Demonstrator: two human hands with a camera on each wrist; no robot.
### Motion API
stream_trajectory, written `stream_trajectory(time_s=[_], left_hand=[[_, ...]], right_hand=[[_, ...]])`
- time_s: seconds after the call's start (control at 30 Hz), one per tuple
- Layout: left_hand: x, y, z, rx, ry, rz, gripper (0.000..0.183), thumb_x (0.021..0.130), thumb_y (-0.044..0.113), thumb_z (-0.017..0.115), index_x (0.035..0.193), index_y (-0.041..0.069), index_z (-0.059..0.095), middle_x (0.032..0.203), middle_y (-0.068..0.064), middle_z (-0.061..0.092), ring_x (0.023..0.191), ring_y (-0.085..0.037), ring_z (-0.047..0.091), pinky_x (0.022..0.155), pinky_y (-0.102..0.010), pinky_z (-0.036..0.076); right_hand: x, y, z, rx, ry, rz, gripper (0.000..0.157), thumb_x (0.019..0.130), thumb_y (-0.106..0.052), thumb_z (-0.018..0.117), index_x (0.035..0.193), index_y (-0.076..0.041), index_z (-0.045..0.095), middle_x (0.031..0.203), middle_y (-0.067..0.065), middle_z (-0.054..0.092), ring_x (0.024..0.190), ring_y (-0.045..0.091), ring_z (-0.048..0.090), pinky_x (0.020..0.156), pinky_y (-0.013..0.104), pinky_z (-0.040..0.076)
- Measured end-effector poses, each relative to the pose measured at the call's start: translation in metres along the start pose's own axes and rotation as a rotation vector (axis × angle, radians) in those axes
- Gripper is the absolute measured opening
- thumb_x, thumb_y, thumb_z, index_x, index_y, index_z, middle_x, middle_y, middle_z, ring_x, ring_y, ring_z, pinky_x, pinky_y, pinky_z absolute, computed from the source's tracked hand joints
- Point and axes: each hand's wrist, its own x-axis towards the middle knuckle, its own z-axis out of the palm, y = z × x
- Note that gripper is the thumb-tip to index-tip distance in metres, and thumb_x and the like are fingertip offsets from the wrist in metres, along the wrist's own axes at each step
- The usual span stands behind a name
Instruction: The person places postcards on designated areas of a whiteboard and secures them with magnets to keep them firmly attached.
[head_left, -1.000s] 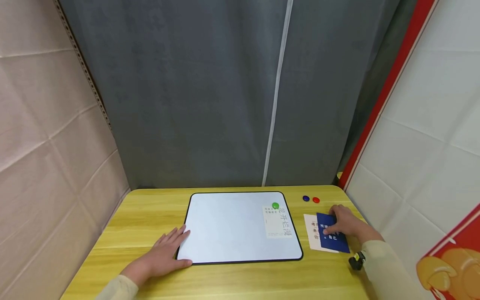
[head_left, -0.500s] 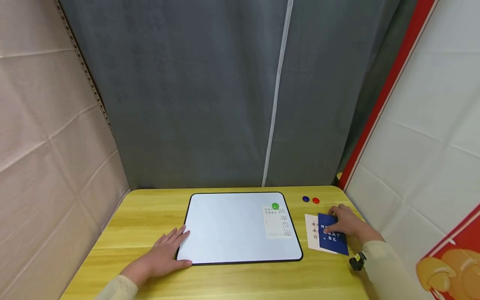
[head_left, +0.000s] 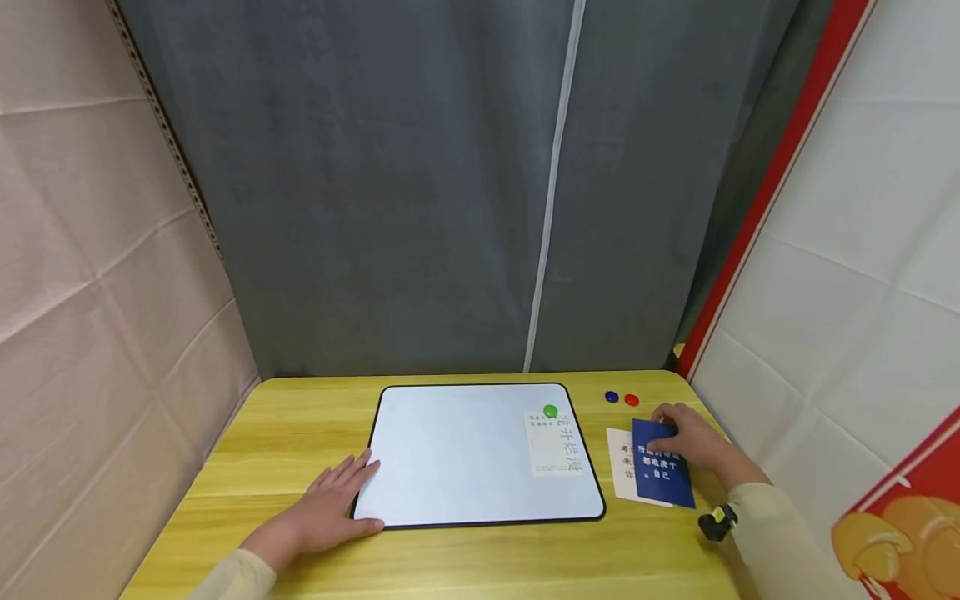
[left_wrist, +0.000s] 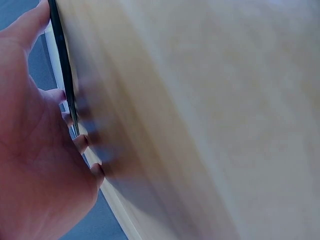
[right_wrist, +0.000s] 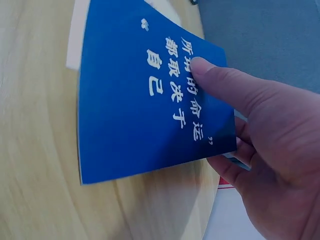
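My right hand (head_left: 693, 439) pinches the blue card (right_wrist: 130, 110) with white characters, thumb on its printed face and fingers behind. In the right wrist view the card stands tilted and slightly bowed off the table. Partly under it, in the head view, lies a white card (head_left: 622, 467) with dark characters. My left hand (head_left: 327, 507) rests with spread, straight fingers at the left edge of the whiteboard (head_left: 450, 458), thumb at its lower left corner. On the board's right side a pale printed card (head_left: 551, 450) lies under a green magnet (head_left: 551, 411).
A blue round magnet (head_left: 612, 397) and a red one (head_left: 632, 400) lie on the wooden table (head_left: 450, 562) behind the cards. A grey curtain (head_left: 405, 192) hangs at the back. Cloth walls stand close on both sides.
My right hand has lifted the blue card's far edge off the table and moved slightly up and left. The left hand and the whiteboard have stayed in place.
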Motion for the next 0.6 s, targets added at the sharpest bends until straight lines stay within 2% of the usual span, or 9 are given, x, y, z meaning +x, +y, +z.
stream_trajectory(time_s=[0.2, 0.43, 0.6], left_hand=[[0.000, -0.001, 0.000, 0.002, 0.007, 0.012, 0.107, 0.095, 0.073, 0.074, 0.173, 0.008, 0.038, 0.183, -0.016, 0.021, 0.166, -0.051, 0.018, 0.129, -0.077, 0.011], [0.001, -0.002, 0.001, 0.000, 0.011, 0.012, 0.106, 0.095, 0.073, 0.073, 0.173, 0.010, 0.038, 0.183, -0.015, 0.021, 0.166, -0.050, 0.017, 0.130, -0.076, 0.010], [0.000, -0.003, 0.001, 0.004, 0.013, 0.015, 0.106, 0.096, 0.073, 0.073, 0.173, 0.009, 0.038, 0.183, -0.015, 0.021, 0.166, -0.051, 0.018, 0.129, -0.076, 0.011]], right_hand=[[0.003, 0.000, 0.002, 0.077, 0.010, -0.026, 0.035, 0.099, -0.026, 0.086, 0.125, -0.009, 0.070, 0.124, 0.018, 0.068, 0.111, 0.038, 0.061, 0.106, 0.065, 0.053], [0.003, -0.004, 0.002, 0.138, 0.001, -0.043, 0.023, 0.103, -0.021, 0.082, 0.121, -0.010, 0.073, 0.118, 0.012, 0.070, 0.109, 0.034, 0.061, 0.105, 0.061, 0.054], [0.002, -0.010, -0.001, 0.137, -0.003, -0.038, 0.021, 0.107, -0.019, 0.076, 0.125, -0.008, 0.074, 0.119, 0.014, 0.070, 0.109, 0.034, 0.062, 0.105, 0.061, 0.054]])
